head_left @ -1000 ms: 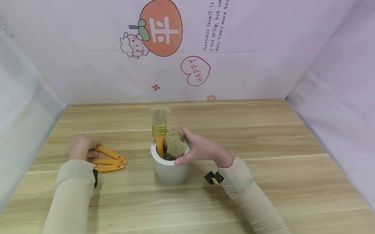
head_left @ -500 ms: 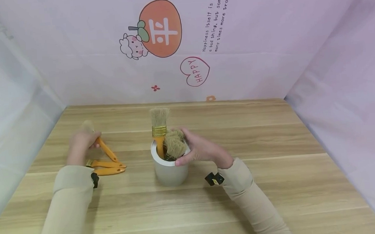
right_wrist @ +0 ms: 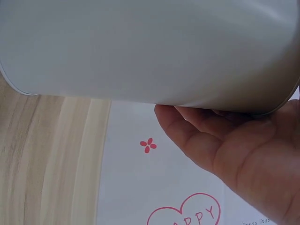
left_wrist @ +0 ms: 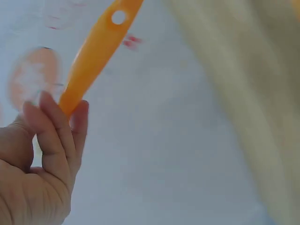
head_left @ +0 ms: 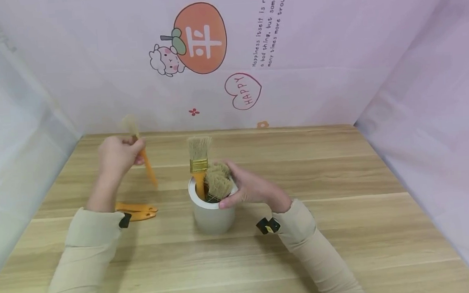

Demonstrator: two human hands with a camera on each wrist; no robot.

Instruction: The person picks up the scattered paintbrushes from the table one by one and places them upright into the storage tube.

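A makeshift recording booth rather than a lived-in room: a pale wood-grain laminate worktop point(head_left: 345, 211) boxed in on three sides by pink plastic sheeting point(head_left: 335, 67) printed with an orange cartoon fruit point(head_left: 200, 37), a red "HAPPY" heart point(head_left: 243, 90) and slanted lettering.

Held brush point(head_left: 148, 166): orange handle, pale tan bristles.
Two brushes on table point(head_left: 134, 211): orange handles.
Cup point(head_left: 212, 216): plain light grey-white.
Upright brush in cup point(head_left: 199, 160): orange handle, gold ferrule, tan bristles.
Bristle heads beside it point(head_left: 218, 181): tan-brown.
Table point(head_left: 344, 193): light wood grain, striped planks.
Sleeves point(head_left: 83, 261): beige.
Backdrop point(head_left: 333, 44): pale pink, orange fruit cartoon, red "HAPPY" heart, small red flowers.
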